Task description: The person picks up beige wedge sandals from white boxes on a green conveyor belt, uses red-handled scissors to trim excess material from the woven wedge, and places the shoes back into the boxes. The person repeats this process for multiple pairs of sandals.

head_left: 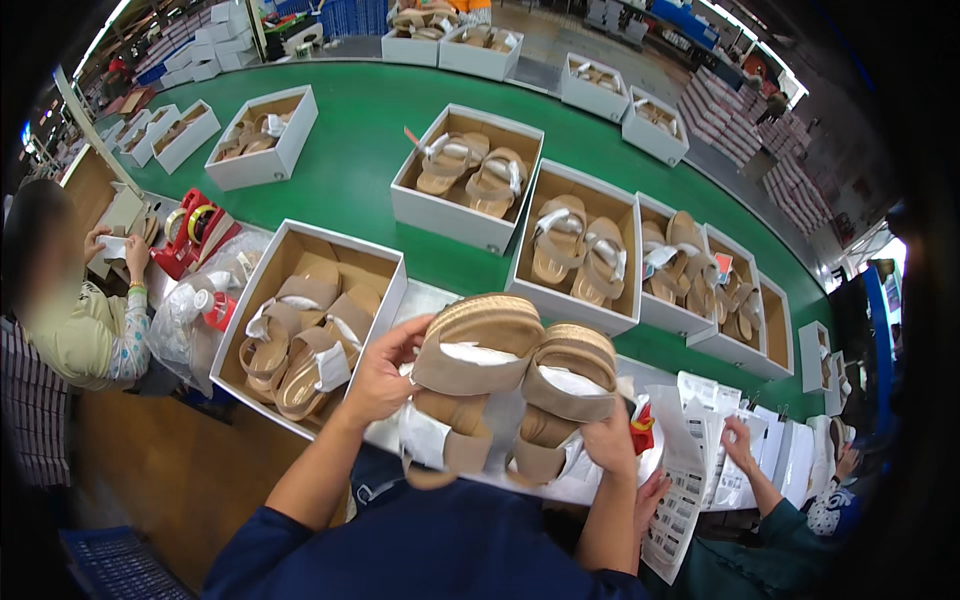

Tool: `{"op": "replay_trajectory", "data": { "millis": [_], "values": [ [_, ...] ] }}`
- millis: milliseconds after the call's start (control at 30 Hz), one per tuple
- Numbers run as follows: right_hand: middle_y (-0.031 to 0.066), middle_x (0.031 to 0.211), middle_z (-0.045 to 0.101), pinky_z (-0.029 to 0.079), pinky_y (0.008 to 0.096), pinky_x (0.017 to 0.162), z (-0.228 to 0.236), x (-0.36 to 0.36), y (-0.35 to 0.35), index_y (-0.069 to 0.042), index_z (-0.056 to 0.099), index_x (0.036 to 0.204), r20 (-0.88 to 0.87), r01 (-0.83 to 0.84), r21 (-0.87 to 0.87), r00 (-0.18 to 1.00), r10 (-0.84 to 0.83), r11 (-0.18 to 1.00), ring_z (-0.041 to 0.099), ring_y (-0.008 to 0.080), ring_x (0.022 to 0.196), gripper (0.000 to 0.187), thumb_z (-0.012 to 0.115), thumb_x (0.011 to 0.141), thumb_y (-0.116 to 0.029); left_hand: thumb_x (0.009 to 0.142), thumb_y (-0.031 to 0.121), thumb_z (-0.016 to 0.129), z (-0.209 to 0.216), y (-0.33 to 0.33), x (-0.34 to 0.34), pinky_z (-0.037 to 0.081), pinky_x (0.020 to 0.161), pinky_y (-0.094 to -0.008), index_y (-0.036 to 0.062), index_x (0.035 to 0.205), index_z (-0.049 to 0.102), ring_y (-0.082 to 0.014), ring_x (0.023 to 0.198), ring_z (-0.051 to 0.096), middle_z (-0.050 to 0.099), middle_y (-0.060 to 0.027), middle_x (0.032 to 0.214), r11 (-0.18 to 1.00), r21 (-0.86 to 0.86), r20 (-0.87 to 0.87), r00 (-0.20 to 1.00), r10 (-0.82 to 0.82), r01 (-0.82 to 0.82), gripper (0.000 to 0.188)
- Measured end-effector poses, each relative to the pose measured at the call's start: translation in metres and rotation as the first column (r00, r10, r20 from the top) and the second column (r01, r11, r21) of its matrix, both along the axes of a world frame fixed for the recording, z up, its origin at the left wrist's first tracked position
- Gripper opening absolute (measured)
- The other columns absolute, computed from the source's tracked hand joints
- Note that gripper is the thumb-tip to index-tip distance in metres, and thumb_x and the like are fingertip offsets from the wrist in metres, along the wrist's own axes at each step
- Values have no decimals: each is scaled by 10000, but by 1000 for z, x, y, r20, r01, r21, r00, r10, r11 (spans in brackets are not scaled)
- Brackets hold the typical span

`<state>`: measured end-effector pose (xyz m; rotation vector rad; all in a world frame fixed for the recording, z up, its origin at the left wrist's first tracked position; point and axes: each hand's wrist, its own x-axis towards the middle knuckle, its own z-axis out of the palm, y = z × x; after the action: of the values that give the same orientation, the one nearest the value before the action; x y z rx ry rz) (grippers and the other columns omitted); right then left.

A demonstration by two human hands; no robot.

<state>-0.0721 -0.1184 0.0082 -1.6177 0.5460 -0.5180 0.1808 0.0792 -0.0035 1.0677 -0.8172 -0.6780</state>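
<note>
Left hand (378,378) with fingers holding a tan sandal (465,373), right hand (612,442) with fingers holding its mate (572,400), both right of the nearest white shoebox (388,303), green bench (345,175) beyond that shoebox

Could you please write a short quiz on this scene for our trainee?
1. What are the person's left hand and right hand holding?
2. True or false: the box nearest the left hand is covered by a lid.
3. Which colour is the broad work surface beyond the hands: A) red, B) green or C) blue?

Key:
1. A pair of tan sandals.
2. False; it stands open, with other sandals inside.
3. B.
</note>
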Motion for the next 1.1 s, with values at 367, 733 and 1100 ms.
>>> {"op": "replay_trajectory", "data": {
  "millis": [367, 733, 1100],
  "values": [
    [136, 1319, 580, 524, 391, 922, 52, -16, -31, 8, 443, 1399, 434, -341, 806, 897, -89, 484, 619, 241, 1129, 588, 535, 991, -406, 919, 409, 610, 74, -28, -9, 358, 1129, -402, 50, 1521, 271, -245, 1355, 442, 414, -145, 1495, 882, -352, -546, 697, -465, 313, 779],
    [122, 1413, 498, 355, 333, 1091, 87, -5, -37, 33, 363, 1470, 61, -152, 150, 988, 145, 977, 482, 214, 1289, 832, 724, 867, -411, 950, 233, 656, 101, -3, 26, 397, 1037, -286, 48, 1526, 308, -129, 1213, 508, 531, -94, 1372, 938, 172, -83, 953, -290, 300, 698],
    [164, 1335, 570, 379, 331, 1056, 106, -2, -22, 39, 376, 1468, 10, -26, -151, 1000, 28, 988, 541, 210, 1211, 758, 728, 858, -241, 913, 201, 700, 104, -8, 17, 352, 1089, -322, 59, 1509, 355, -183, 1270, 488, 503, -139, 1420, 962, 240, 180, 968, -173, 128, 704]
  ]
}}
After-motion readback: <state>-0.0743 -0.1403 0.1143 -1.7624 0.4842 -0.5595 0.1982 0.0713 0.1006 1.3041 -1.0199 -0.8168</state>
